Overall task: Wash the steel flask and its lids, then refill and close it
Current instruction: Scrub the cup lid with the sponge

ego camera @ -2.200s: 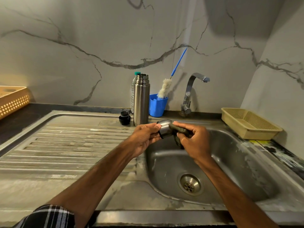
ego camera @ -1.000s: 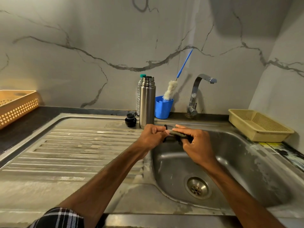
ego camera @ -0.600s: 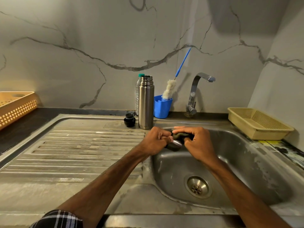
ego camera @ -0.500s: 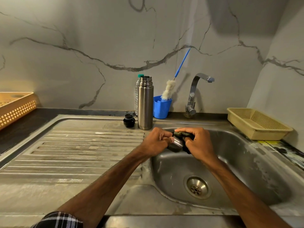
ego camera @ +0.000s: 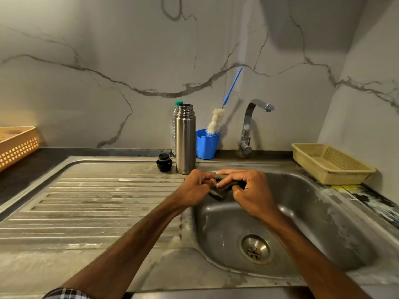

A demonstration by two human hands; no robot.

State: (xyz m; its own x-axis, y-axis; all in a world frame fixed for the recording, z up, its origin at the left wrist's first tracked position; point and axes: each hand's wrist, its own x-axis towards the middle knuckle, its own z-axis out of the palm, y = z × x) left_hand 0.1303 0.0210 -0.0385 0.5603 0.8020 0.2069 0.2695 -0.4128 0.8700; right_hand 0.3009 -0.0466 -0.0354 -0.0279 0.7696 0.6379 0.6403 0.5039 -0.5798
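The steel flask [ego camera: 185, 139] stands open and upright at the back of the drainboard. Its small black inner lid [ego camera: 164, 162] sits just left of it. Over the sink's left rim, my left hand [ego camera: 195, 188] grips the steel cup lid [ego camera: 215, 184], which is almost wholly hidden between my hands. My right hand [ego camera: 248, 190] holds a dark scrub pad [ego camera: 220, 192] wrapped against that lid.
The sink basin [ego camera: 313, 223] with its drain [ego camera: 255, 249] lies below my hands. The tap [ego camera: 251, 124] is off. A blue cup [ego camera: 206, 145] holds a bottle brush [ego camera: 216, 121]. A plastic bottle [ego camera: 174, 126] stands behind the flask. A beige tray [ego camera: 330, 162] sits right, an orange basket [ego camera: 17, 143] far left.
My hands have kept rubbing the pad over the cup lid, turning it. The lid, plainly visible earlier, is now mostly covered by the pad and my fingers.
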